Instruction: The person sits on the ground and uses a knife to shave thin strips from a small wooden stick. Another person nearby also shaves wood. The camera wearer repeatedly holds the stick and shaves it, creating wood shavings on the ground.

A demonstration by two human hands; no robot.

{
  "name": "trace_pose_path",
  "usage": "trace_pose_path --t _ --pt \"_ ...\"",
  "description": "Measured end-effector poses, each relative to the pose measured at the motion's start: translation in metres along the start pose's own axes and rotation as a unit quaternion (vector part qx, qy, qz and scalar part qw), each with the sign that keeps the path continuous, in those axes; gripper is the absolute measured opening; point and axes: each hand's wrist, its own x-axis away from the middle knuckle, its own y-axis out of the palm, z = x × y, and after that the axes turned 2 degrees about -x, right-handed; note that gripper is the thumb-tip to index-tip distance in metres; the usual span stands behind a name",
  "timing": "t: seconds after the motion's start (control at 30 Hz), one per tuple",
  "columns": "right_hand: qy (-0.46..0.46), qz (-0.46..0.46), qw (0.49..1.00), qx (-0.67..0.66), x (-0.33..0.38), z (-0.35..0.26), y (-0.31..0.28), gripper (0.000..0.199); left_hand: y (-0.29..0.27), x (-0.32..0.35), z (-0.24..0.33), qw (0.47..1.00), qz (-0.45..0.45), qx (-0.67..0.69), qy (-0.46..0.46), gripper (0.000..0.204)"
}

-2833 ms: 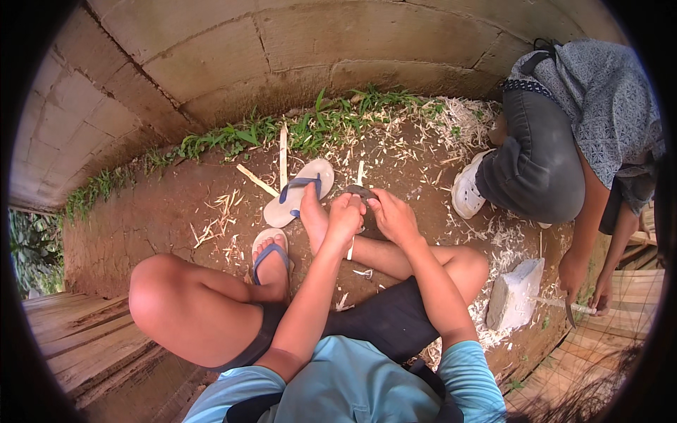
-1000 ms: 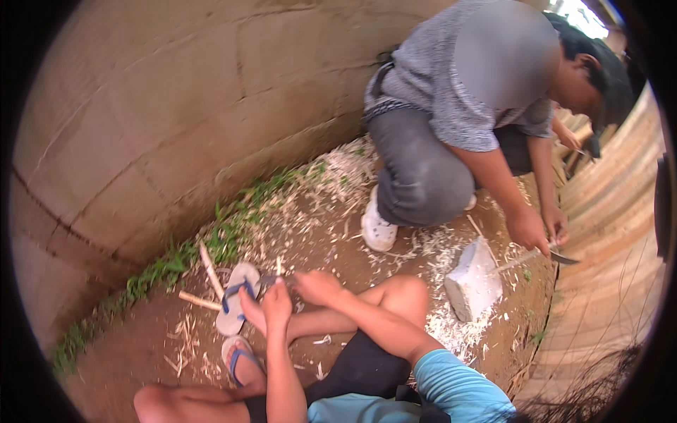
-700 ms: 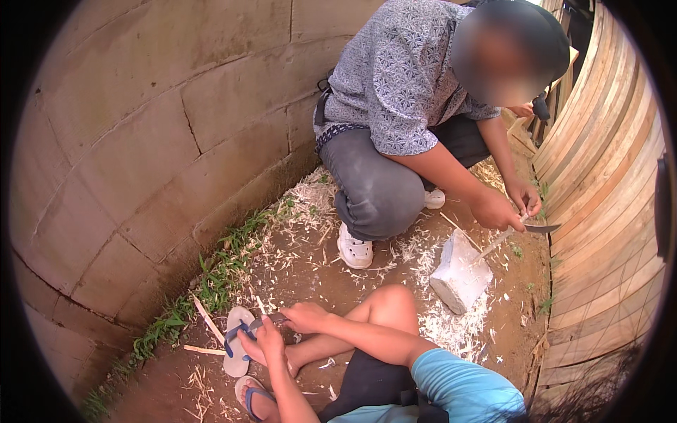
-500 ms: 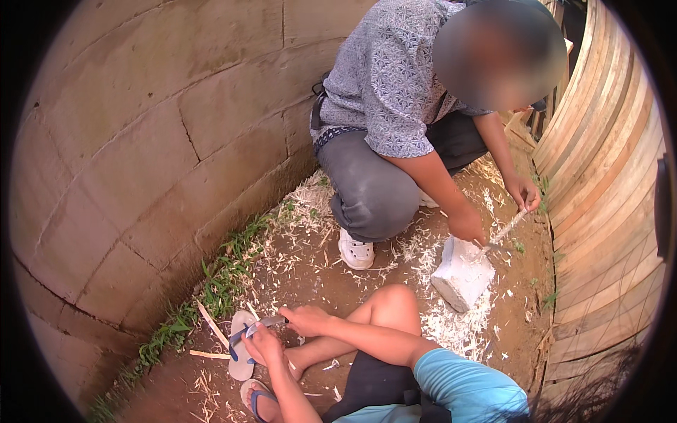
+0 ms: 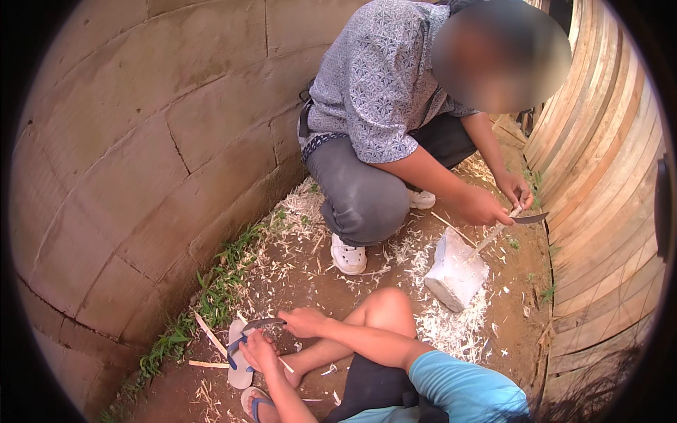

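Observation:
My right hand is closed round the handle of a knife with a dark curved blade, which points left just above my other hand. In my closed left hand is a thin pale wooden stick, one end showing below the fingers. Across from me a person squats, also holding a curved knife against a pale stick. That stick slants down onto a whitish stone block.
Pale shavings litter the brown soil. A grey-and-blue flip-flop lies beside loose wooden strips. A block wall borders the left, with grass at its foot; a wooden slat fence curves along the right.
My knife blade has lifted slightly away from my left hand, which has shifted a little lower. The other person's knife has moved up the stick toward their upper hand.

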Motion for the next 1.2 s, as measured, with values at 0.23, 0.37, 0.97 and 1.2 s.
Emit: trace_pose_path --t 0.23,0.37,0.97,1.2 --pt "0.030 -0.009 0.999 0.026 0.001 -0.003 -0.008 0.032 -0.007 -0.012 -0.018 0.991 -0.049 -0.117 0.030 0.028" --pt "0.081 0.032 0.995 0.041 -0.006 0.013 -0.009 0.030 -0.003 -0.025 -0.038 0.976 -0.078 -0.181 0.089 0.024" --pt "0.044 0.013 0.999 -0.007 -0.006 0.002 0.001 0.028 0.006 0.030 0.023 0.962 0.007 -0.272 0.028 0.035" --pt "-0.017 0.072 0.997 -0.010 -0.006 0.012 0.010 0.027 0.006 0.016 0.004 0.977 0.005 -0.202 0.061 0.031"
